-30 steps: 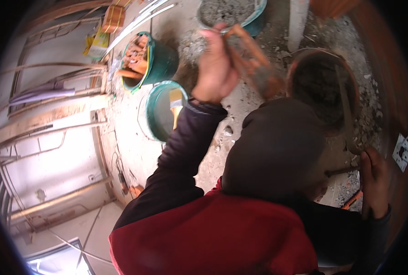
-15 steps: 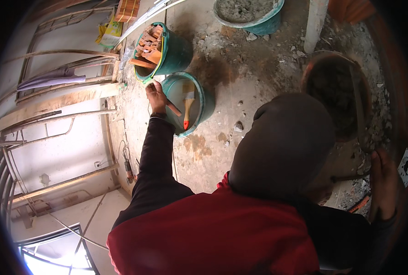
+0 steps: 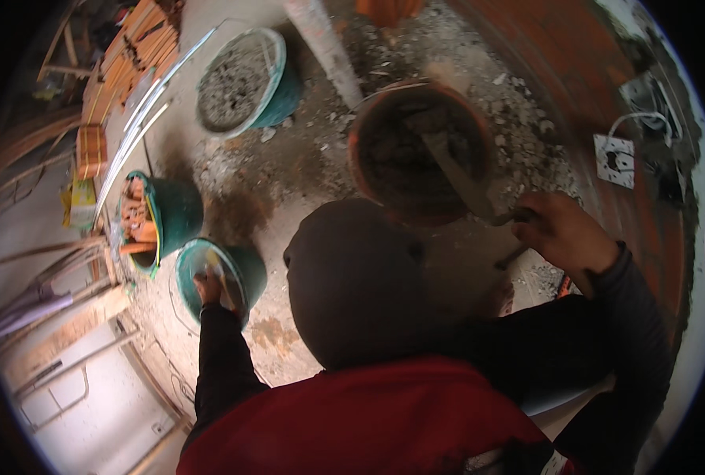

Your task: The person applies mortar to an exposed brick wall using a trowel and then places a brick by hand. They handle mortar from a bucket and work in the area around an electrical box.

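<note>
My right hand (image 3: 562,229) is closed around the handle end of a long trowel (image 3: 451,170). The trowel's blade reaches into dark mortar inside a round brown tub (image 3: 356,162). On the left, my left hand (image 3: 207,286) is at the mouth of a green bucket (image 3: 251,273) of cloudy liquid. Beside that hand, a wide paintbrush (image 3: 227,289) with a pale handle leans in the bucket. The left fingers are small and blurred, so what they hold does not show. A dark rounded shape, seemingly my knee, fills the middle.
A green bucket (image 3: 182,214) holds broken red brick pieces. Farther off stands a green tub (image 3: 281,91) of grey mix, near a pale post (image 3: 325,51). Rubble lies along the brick wall (image 3: 558,63) at right, where a white socket plate (image 3: 614,161) hangs.
The view has swung right. My left hand, earlier holding a narrow reddish-brown piece beside the bucket, has moved over its mouth. My right hand now shows gripping the trowel.
</note>
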Demonstrator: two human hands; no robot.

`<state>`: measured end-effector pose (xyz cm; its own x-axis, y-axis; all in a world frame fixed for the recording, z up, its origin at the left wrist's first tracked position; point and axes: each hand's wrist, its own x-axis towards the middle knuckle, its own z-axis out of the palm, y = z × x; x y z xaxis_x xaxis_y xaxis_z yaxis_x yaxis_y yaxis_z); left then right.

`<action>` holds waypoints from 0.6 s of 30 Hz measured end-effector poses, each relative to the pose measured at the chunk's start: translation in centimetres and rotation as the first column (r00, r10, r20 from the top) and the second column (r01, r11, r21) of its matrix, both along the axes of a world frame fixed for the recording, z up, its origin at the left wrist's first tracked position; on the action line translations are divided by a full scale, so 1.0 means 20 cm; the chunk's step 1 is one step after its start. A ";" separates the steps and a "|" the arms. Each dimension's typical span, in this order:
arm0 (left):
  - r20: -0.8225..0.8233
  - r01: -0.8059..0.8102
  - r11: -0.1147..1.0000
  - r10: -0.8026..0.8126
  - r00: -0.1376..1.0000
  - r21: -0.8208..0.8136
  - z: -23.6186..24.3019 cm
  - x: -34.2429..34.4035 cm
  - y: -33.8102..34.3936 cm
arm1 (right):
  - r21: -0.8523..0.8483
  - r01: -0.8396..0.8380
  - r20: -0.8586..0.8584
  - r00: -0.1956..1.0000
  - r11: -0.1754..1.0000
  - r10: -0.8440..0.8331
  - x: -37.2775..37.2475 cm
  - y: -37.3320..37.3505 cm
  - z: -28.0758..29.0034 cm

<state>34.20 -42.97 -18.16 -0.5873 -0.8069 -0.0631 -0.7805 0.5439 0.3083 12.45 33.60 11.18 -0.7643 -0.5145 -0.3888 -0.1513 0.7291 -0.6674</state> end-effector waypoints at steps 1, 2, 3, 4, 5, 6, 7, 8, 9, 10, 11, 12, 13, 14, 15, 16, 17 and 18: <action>0.367 0.460 0.820 -0.335 0.868 -0.340 0.08 0.12 -0.19 | -0.006 0.051 0.191 0.980 0.999 -0.048 -0.04 0.03 0.01; 0.751 0.842 0.359 -0.396 0.528 -0.403 0.15 0.21 -0.36 | -0.004 0.105 0.373 0.923 0.995 -0.095 -0.08 0.07 0.01; 0.781 0.861 0.346 -0.385 0.492 -0.372 0.09 0.15 -0.30 | 0.061 0.159 0.523 0.836 0.985 -0.167 -0.10 0.08 0.02; 0.802 0.880 0.335 -0.389 0.454 -0.336 0.04 0.06 -0.20 | 0.031 0.214 0.549 0.813 0.976 -0.196 -0.09 0.11 0.00; 0.827 0.898 0.317 -0.379 0.416 -0.307 0.02 -0.02 -0.14 | -0.015 0.270 0.574 0.791 0.963 -0.212 -0.07 0.19 -0.08; 0.848 0.914 0.313 -0.380 0.370 -0.259 0.05 -0.08 -0.13 | -0.080 0.321 0.605 0.768 0.944 -0.210 -0.05 0.26 -0.17; 0.865 0.916 0.338 -0.369 0.340 -0.216 0.05 -0.01 -0.14 | -0.088 0.370 0.694 0.689 0.925 -0.210 -0.06 0.27 -0.24; 0.885 0.928 0.323 -0.355 0.302 -0.187 0.10 0.06 -0.26 | -0.106 0.440 0.777 0.596 0.892 -0.202 -0.07 0.31 -0.32; 0.898 0.938 0.302 -0.346 0.272 -0.168 0.13 0.09 -0.33 | -0.118 0.514 0.842 0.505 0.850 -0.188 -0.07 0.37 -0.40; 0.883 0.912 0.355 -0.335 0.328 -0.204 0.04 0.07 -0.21 | -0.125 0.551 0.873 0.456 0.825 -0.173 -0.05 0.39 -0.44; 0.872 0.940 0.288 -0.396 0.289 -0.181 0.05 0.07 -0.20 | -0.161 0.581 0.906 0.407 0.798 -0.114 -0.03 0.40 -0.51; 0.932 0.926 0.377 -0.331 0.147 -0.012 0.08 0.09 -0.24 | -0.220 0.591 0.919 0.393 0.776 -0.039 -0.01 0.42 -0.59; 0.925 0.912 0.411 -0.349 0.151 0.006 0.07 0.12 -0.22 | -0.265 0.604 0.926 0.378 0.751 0.023 0.01 0.45 -0.65; 0.914 0.901 0.433 -0.366 0.176 0.000 0.06 0.12 -0.18 | -0.279 0.630 0.932 0.361 0.725 0.045 0.04 0.47 -0.68; 0.905 0.893 0.451 -0.379 0.195 -0.004 0.08 0.13 -0.16 | -0.293 0.653 0.937 0.341 0.698 0.075 0.07 0.49 -0.72; 0.895 0.885 0.465 -0.388 0.221 -0.017 0.09 0.11 -0.14 | -0.303 0.679 0.943 0.313 0.669 0.109 0.10 0.51 -0.76; 0.882 0.872 0.488 -0.396 0.257 -0.035 0.11 0.12 -0.14 | -0.299 0.701 0.948 0.294 0.648 0.120 0.14 0.53 -0.80; 0.867 0.861 0.506 -0.402 0.296 -0.059 0.13 0.13 -0.13 | -0.295 0.720 0.952 0.275 0.628 0.132 0.17 0.55 -0.83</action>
